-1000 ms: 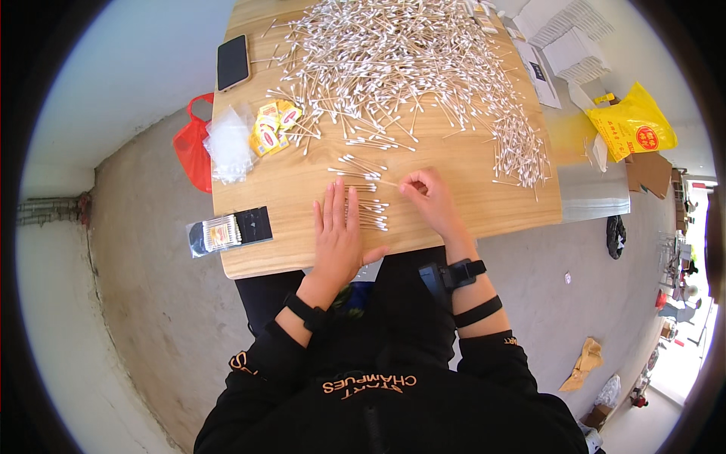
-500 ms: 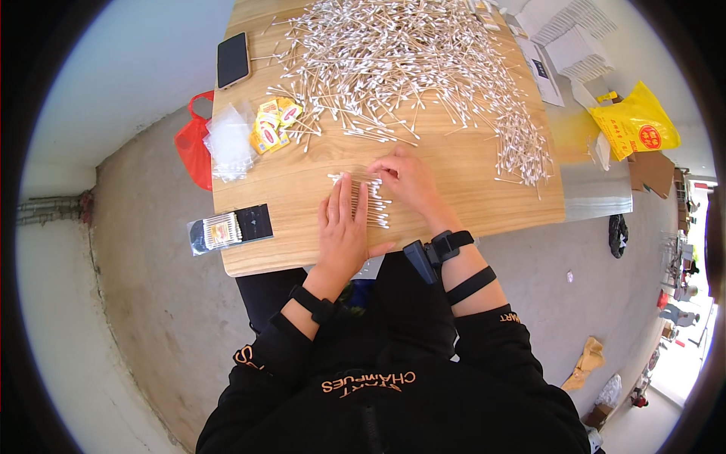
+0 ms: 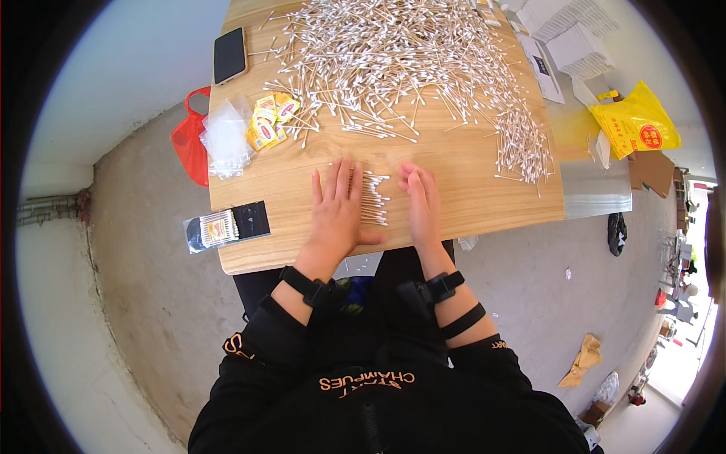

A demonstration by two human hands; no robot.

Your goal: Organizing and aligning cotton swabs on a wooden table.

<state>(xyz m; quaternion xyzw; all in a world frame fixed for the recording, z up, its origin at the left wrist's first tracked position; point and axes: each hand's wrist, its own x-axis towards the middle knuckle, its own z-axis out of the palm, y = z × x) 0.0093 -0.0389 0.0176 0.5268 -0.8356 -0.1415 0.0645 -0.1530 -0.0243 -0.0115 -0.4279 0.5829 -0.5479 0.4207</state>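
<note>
My left hand [image 3: 338,212] lies flat with its fingers spread over a small row of cotton swabs [image 3: 372,198]. Their white tips stick out to the right of it; the rest is under the palm and fingers. Just right of those tips, my right hand [image 3: 422,198] stands on its edge, fingers loosely bent, apart from the row, and no object shows in it. Beyond both hands spreads a big loose heap of cotton swabs [image 3: 393,60], with a smaller cluster of swabs [image 3: 522,144] on its right.
On the table's left lie a phone [image 3: 230,56], clear plastic bags [image 3: 227,144], yellow printed cards [image 3: 271,121] and a packed bundle of swabs [image 3: 219,228] on a dark-and-clear pouch. A red bag [image 3: 189,144] hangs past the left edge. A yellow bag [image 3: 635,121] sits at the right.
My right hand has drawn back from the swabs' far end and turned upright on its edge, to their right. My left hand has shifted slightly left, its fingers spreading wider.
</note>
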